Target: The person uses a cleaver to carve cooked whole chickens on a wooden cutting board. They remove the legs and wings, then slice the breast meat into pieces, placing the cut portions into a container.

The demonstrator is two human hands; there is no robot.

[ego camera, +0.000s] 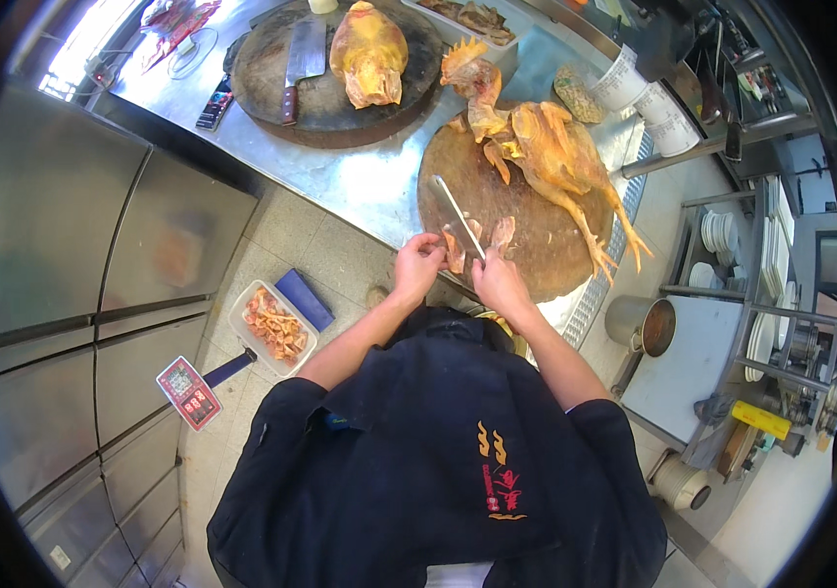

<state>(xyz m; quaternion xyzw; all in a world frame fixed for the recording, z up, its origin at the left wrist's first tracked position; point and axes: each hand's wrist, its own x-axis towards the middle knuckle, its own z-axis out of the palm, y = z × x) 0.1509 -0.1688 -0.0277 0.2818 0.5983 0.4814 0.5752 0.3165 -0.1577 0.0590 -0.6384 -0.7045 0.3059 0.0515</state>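
My right hand [499, 285] is closed around the handle of a knife [460, 217], whose blade points up and left over a round wooden chopping block [528, 253]. At the block's near left edge, the fingers of my left hand [420, 266] touch a piece of raw poultry [453, 251]; whether they grip it is unclear. Another raw piece [503, 234] lies just right of the blade. A plucked whole chicken [550, 147] with head and feet attached rests across the far part of the block.
A second block [264, 88] holds a cleaver [306, 62] and a plucked bird body [369, 51]. A phone [215, 105] lies beside it. Low at left, a plastic tub [306, 359] of chopped meat sits on a scale. A metal pot [620, 323] stands at right.
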